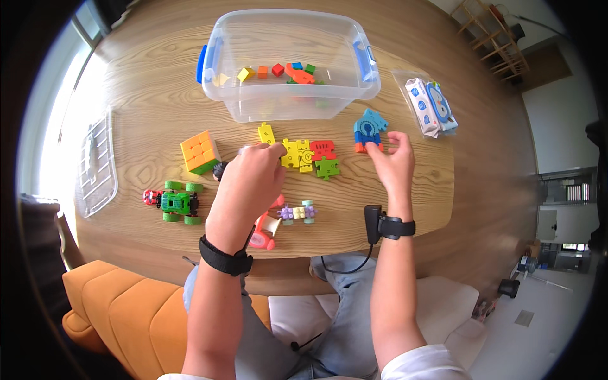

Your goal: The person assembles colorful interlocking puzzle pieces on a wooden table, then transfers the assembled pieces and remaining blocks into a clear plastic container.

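My left hand (253, 174) is closed, palm down, beside the joined yellow puzzle pieces (290, 154). Its curled fingers hide whatever they hold. Another yellow piece (266, 133) lies just beyond its knuckles. Red (323, 149) and green puzzle pieces (327, 168) adjoin the yellow group on the right. My right hand (396, 166) is at a cluster of light blue, dark blue and orange puzzle pieces (368, 129). Its thumb touches the near orange end, and the bent fingers curl at the cluster's right side.
A clear bin (285, 109) with colourful blocks stands at the back, a wipes packet (432, 107) to its right. On the left are a cube puzzle (199, 152), a green toy truck (179, 202) and a clear lid (99, 168). A toy-brick car (297, 213) sits near the front edge.
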Tool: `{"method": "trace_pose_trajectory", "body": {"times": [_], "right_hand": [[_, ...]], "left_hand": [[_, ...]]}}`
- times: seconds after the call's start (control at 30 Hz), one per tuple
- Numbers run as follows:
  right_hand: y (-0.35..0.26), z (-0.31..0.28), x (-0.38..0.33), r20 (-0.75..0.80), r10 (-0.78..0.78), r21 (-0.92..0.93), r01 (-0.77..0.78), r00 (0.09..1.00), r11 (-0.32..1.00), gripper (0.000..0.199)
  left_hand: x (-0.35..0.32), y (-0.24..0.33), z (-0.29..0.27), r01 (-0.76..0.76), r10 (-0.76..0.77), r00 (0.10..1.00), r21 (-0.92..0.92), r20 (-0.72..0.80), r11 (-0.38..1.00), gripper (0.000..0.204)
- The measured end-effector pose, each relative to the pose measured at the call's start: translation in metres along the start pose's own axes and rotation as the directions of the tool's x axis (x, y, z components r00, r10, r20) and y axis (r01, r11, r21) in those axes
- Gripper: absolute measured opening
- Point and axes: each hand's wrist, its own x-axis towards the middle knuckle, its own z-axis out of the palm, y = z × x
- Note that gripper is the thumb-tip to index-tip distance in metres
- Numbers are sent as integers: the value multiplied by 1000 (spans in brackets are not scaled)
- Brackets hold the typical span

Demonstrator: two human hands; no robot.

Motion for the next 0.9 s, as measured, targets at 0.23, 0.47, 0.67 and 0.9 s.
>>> {"method": "trace_pose_trajectory", "body": {"times": [0.23,0.47,0.67,0.9], "right_hand": [[-4,19,-7,29,15,-114,-11,999,993,78],[-5,24,-5,78,91,-198,-74,993,977,89],[25,22,25,-85,-111,-111,101,990,989,44],[44,18,40,20,-258,-35,258,966,965,29]], "left_hand": [[3,1,3,-27,27,1000,6,2,1000,22],[1,-1,3,-5,5,1000,26,10,1000,20],[0,-2,2,-7,7,1000,-11,1,1000,19],[-2,-4,1,0,0,1000,4,2,1000,20]]}}
